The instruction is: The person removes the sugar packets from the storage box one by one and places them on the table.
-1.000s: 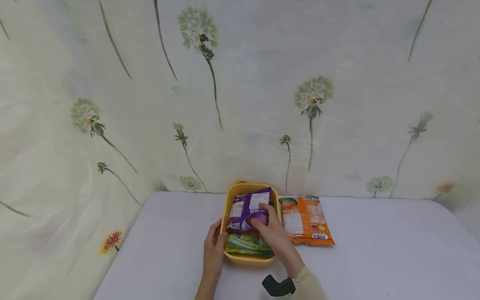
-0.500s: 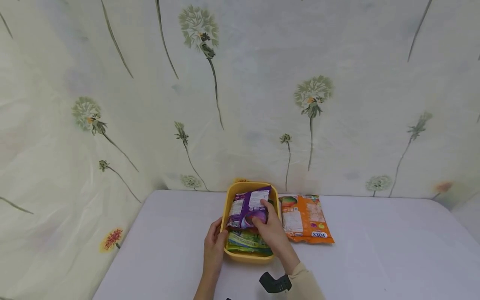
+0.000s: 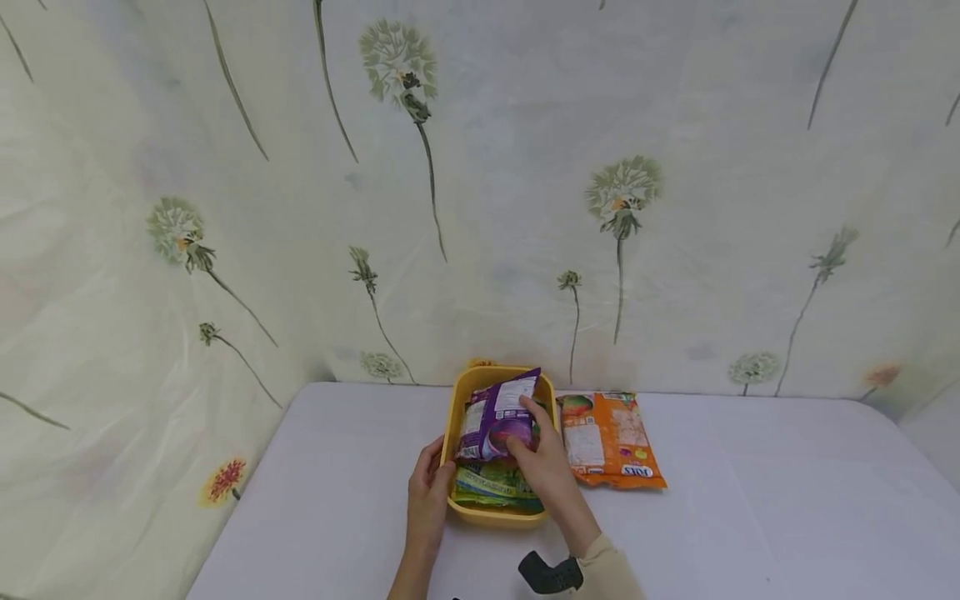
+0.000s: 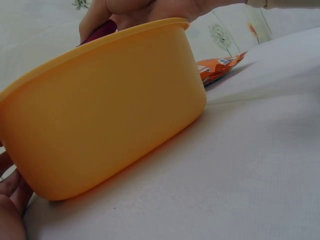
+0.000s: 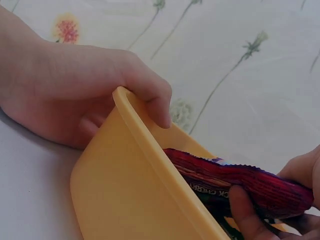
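- The white table [image 3: 750, 500] is a smooth-looking cloth surface, so if you push sideways, the yellow tub [image 3: 498, 522] could slide and, I'd judge, drag folds into the cloth.
- The tub stands on that cloth, with your left hand [image 3: 429, 500] grasping its left wall, thumb hooked over the rim. A hard pull on that 1 side could tip it; a loosened hold could let it shift under pressure from the other hand.
- The orange packet [image 3: 611, 442] lies flat on the table just beside the tub's right wall. Swing the tub or your right forearm that way and you could knock it along.
- The purple packet [image 3: 487, 421] is in the tub, tilted on top of green packaging, an edge showing above the rim. Your right hand [image 3: 551, 467] grips its right side between thumb and fingers. Let go at this slant and it could slump; pinch too hard and the film could crease or split.
- The green packaging [image 3: 491, 486] is partly hidden beneath, so a fingertip could catch it; I cannot tell whether it is 1 packet or 2.
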Demonstrator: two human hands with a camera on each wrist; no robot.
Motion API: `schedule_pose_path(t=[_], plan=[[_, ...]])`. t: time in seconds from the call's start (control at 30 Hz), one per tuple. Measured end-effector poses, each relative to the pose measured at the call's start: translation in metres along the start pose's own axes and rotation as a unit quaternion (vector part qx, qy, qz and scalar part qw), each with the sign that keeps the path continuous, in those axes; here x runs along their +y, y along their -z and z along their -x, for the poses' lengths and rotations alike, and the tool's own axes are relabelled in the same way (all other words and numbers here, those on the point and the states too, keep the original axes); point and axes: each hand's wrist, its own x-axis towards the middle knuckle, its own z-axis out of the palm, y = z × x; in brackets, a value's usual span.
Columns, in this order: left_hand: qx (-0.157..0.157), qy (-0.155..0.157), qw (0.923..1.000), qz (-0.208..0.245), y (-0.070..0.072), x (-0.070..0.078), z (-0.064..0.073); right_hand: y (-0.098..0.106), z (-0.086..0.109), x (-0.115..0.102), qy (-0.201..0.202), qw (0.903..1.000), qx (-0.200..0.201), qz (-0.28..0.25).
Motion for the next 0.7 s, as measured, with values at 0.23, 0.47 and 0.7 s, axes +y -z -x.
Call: schedule_pose_path(t=[0.23, 0.47, 0.7], plan=[[0.002, 0.015, 0.9999, -0.001, 0.000, 0.002, 0.000, 0.002, 0.001, 0.001, -0.015, 0.9994, 0.017, -0.026], [0.000, 0.023, 0.9997, -0.007, -0.001, 0.008, 0.002, 0.007, 0.007, 0.003, 0.006, 0.9978, 0.026, -0.060], [0.004, 0.015, 0.9998, -0.012, -0.002, 0.004, 0.001, 0.013, 0.013, 0.005, 0.031, 0.9956, 0.014, -0.088]])
